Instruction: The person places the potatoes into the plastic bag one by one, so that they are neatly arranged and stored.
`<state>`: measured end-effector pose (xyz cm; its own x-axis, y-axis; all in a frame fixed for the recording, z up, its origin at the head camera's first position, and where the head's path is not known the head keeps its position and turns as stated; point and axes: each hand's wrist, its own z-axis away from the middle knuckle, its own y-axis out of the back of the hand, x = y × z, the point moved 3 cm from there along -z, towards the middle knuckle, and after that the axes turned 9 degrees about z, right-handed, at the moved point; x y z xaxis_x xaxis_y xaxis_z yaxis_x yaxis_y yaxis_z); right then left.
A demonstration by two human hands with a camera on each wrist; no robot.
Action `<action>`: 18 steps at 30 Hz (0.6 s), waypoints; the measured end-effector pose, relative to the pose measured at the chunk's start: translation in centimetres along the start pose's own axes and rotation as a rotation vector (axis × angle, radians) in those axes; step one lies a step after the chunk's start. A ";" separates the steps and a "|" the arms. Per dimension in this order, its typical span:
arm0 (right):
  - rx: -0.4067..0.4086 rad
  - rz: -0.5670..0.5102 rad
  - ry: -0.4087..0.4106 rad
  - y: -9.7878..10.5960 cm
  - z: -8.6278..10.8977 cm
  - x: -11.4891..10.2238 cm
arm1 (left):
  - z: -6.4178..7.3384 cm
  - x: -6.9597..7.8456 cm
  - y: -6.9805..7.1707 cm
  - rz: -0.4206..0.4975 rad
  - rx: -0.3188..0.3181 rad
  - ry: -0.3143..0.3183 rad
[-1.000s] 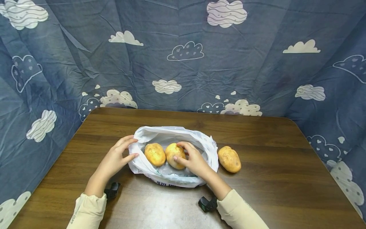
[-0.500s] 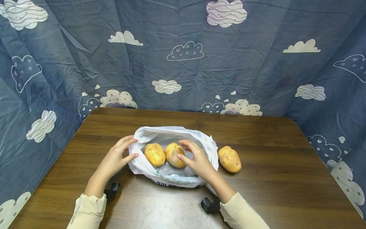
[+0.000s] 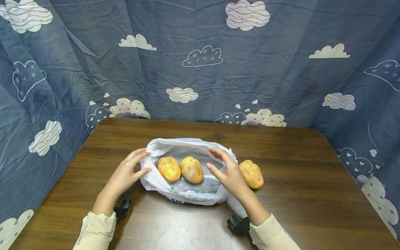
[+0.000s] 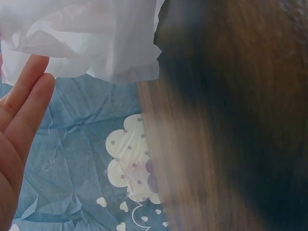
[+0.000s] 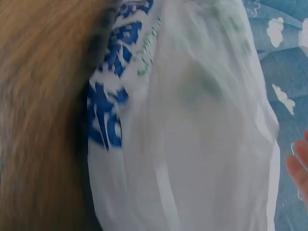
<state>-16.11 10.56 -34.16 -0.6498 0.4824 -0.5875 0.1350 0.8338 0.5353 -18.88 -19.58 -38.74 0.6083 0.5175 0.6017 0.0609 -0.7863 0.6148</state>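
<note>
In the head view a white plastic bag (image 3: 200, 198) lies with its mouth spread wide. Two potatoes sit inside, a left potato (image 3: 169, 169) and a right potato (image 3: 192, 169) side by side. My left hand (image 3: 126, 172) rests at the bag's left rim, thumb and fingers spread apart. The left wrist view shows straight fingers (image 4: 36, 106) against the bag (image 4: 110, 38), one fingertip hidden behind its plastic. Over the bag's right side hovers my right hand (image 3: 232, 175), fingers parted and holding nothing. Just beyond it, a third potato (image 3: 252, 175) lies on the table, partly covered.
The brown wooden table (image 3: 300, 194) reaches back to a blue curtain (image 3: 262, 62) with cloud prints. Dark wrist-worn devices show at both wrists, a left device (image 3: 123, 207) and a right device (image 3: 237, 225). Blue lettering (image 5: 108, 110) runs along the bag's side.
My right hand has let go of the right potato in the bag and moved right, over the bag's right rim. The left hand has stayed in place.
</note>
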 end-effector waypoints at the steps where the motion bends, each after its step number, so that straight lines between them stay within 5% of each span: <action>1: 0.016 0.006 0.000 0.2 0.1 0.1 | 0.0 0.0 0.0 -0.001 0.000 0.001; 18: 0.217 0.133 -0.020 3.8 1.6 3.7 | 0.0 -0.1 0.0 0.009 0.000 -0.001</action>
<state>-16.80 16.00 -35.29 -0.6009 0.5951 -0.5336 0.3770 0.7997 0.4672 -18.95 -19.64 -38.81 0.6097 0.5103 0.6066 0.0553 -0.7907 0.6097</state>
